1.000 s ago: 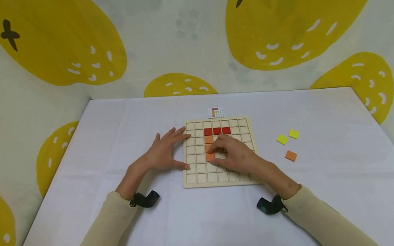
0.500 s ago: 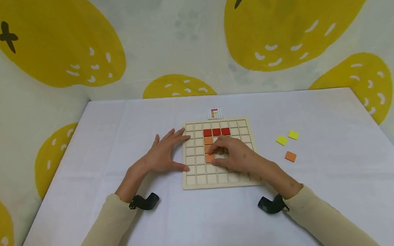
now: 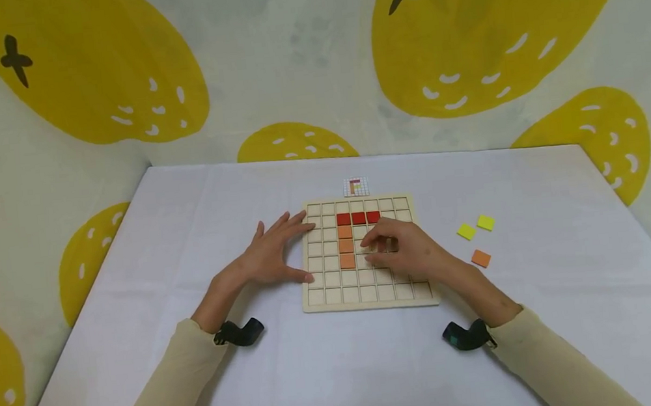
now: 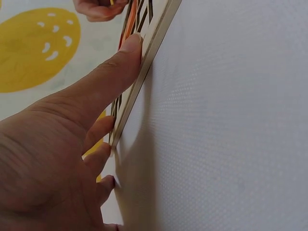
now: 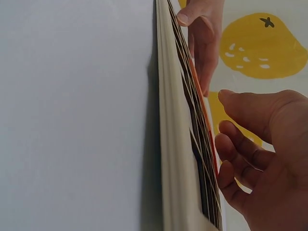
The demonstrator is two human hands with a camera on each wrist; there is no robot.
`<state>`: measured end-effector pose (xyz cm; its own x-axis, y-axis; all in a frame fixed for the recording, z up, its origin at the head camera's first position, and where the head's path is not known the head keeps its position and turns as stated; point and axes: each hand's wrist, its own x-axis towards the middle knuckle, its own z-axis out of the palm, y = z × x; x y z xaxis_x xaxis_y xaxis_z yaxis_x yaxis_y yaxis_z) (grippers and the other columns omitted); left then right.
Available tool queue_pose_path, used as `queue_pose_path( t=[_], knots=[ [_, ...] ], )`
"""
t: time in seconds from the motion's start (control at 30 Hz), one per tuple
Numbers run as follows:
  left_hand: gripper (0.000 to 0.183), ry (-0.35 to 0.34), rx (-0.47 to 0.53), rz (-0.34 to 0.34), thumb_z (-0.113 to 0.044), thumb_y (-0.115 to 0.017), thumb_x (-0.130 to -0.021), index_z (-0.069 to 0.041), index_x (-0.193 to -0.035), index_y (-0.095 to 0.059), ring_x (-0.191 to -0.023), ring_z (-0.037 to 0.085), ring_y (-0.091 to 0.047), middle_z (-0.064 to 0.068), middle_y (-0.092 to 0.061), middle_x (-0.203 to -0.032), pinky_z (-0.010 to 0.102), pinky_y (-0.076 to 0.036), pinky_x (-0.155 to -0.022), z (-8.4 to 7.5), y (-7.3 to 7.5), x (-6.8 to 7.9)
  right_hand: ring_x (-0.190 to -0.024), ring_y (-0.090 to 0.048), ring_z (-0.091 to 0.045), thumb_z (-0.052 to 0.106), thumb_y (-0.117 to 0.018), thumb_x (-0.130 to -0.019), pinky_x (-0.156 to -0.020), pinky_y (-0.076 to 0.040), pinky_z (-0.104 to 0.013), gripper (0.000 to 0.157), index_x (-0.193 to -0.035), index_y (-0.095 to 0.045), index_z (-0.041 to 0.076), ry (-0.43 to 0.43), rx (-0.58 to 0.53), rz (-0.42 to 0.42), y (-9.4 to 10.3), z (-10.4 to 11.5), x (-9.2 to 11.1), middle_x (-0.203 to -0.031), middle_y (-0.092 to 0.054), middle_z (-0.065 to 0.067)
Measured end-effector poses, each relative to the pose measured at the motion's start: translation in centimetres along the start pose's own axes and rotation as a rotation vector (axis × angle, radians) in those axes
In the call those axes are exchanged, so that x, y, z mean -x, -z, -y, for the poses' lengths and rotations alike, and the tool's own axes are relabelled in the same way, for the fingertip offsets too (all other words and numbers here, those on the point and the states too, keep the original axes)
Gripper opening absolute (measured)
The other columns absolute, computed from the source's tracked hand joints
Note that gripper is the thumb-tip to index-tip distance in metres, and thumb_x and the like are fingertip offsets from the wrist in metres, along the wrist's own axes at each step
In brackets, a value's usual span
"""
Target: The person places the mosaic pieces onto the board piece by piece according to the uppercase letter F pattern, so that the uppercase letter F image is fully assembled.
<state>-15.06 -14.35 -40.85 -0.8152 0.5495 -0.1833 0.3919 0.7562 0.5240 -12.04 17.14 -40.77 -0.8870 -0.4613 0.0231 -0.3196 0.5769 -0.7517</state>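
Observation:
A wooden grid board [image 3: 335, 298] lies on the white table. In its cells sit a row of three red tiles [image 3: 358, 218] and, below the leftmost one, a column of three orange tiles [image 3: 346, 247]. My left hand [image 3: 268, 254] rests at the board's left side, fingers spread; the left wrist view has its thumb [image 4: 113, 67] on the board's rim. Over the right half of the board hovers my right hand [image 3: 409, 247], fingers loosely bent. From the right wrist view, a gap shows between its thumb and fingers [image 5: 236, 144], with nothing held.
Two yellow tiles [image 3: 466, 232] and a loose orange tile [image 3: 480, 258] lie on the table right of the board. Behind the board is a small card [image 3: 356, 187] printed with a coloured grid pattern. A patterned cloth wall [image 3: 312, 67] rises beyond the table's back edge.
My right hand has drawn away to the right from the lowest orange tile in the column, leaving that tile in its cell. The left hand has stayed at the board's edge.

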Motion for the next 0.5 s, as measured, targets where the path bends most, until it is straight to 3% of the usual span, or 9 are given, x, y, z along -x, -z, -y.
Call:
queue_pose_path(
  t=[0.5],
  knots=[
    [0.1, -0.006, 0.024, -0.006, -0.046, -0.092, -0.076, -0.024, -0.16, -0.041, -0.165, 0.035, -0.007, 0.003, -0.018, -0.177, 0.076, 0.006, -0.124, 0.1, -0.1, 0.1, -0.09, -0.059, -0.016, 0.015, -0.08, -0.092, -0.081, -0.051, -0.025, 0.019, -0.111, -0.076, 0.014, -0.037, 0.002, -0.055, 2.7, -2.2, 1.9, -0.096, -0.068, 0.001]
  ],
)
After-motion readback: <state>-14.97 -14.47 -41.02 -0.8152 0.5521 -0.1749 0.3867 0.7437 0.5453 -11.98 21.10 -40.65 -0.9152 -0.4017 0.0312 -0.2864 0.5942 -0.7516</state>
